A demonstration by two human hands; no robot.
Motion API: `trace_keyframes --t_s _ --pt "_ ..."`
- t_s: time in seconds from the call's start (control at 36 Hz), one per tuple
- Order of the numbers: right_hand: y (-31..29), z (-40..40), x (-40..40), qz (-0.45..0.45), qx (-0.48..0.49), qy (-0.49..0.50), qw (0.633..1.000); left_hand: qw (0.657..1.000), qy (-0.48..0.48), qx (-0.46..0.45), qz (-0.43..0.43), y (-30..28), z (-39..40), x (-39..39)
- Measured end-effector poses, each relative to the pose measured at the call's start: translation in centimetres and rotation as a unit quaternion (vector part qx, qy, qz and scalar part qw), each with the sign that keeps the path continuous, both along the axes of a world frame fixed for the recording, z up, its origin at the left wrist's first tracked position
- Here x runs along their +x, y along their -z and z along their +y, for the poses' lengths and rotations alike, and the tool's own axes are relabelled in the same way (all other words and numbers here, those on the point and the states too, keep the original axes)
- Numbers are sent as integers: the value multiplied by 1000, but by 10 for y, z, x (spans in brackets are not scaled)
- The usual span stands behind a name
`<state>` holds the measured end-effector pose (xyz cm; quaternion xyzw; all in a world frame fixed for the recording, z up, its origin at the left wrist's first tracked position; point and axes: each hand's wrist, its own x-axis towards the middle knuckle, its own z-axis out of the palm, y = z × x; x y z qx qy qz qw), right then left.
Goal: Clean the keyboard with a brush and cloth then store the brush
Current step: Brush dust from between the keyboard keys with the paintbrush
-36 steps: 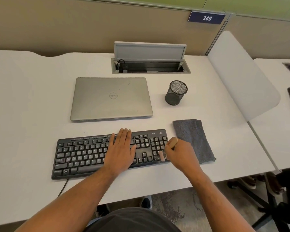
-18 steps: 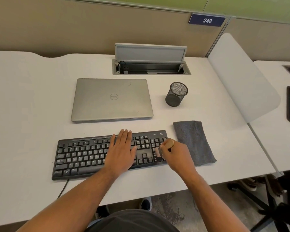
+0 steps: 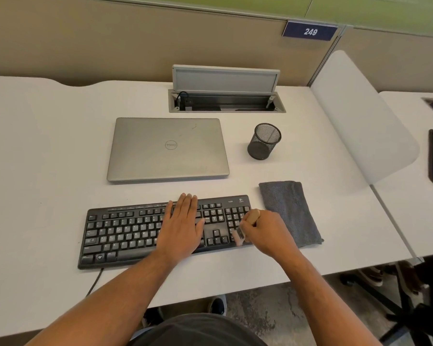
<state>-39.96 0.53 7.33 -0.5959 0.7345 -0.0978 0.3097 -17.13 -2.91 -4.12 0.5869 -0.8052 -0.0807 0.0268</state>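
Lying flat on the white desk (image 3: 48, 158), the black keyboard (image 3: 125, 233) runs left to right, its cable leaving the near left corner; it serves as the landmark for all positions below.

Head view. The brush (image 3: 245, 227) has a pale wooden handle and light bristles, the bristles blurred. Its long axis slants: handle end up and away from the person, toward the keyboard's far right corner, bristle end down on the number keys near the keyboard's near right edge. The right hand (image 3: 267, 231) is curled around the handle, with the handle tip showing above the fingers and the bristles showing below them. The left hand (image 3: 183, 226) lies palm down on the keys right of the keyboard's middle, fingers straight and together, pointing away from the person, holding nothing.

A grey folded cloth (image 3: 289, 213) lies just beside the keyboard's right end, partly behind the right hand. Beyond the keyboard sits a closed silver laptop (image 3: 168, 149). Beyond its right end stands a black mesh cup (image 3: 264, 141), upright.
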Motion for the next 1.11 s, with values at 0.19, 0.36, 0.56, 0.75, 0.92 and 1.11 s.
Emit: trace_keyframes --t_s 0.19,0.36,0.56,0.75,0.92,1.11 --pt "-1 -1 0 -72 -4 -93 993 1000 0 8 -5 -1 0 -1" --pt "-4 -8 -15 -13 2 -155 988 1000 1 9 -6 -4 0 -1" --pt "-9 -10 -18 13 -7 -159 987 1000 1 11 -1 -3 0 -1" --pt "0 -6 -11 -18 -11 -147 989 1000 1 16 -8 -3 -1 -1" --pt "-4 -7 -18 42 5 -103 994 1000 1 12 -7 -3 0 -1" --pt "7 14 1 -8 -65 24 998 1000 -2 8 -2 -3 0 -1"
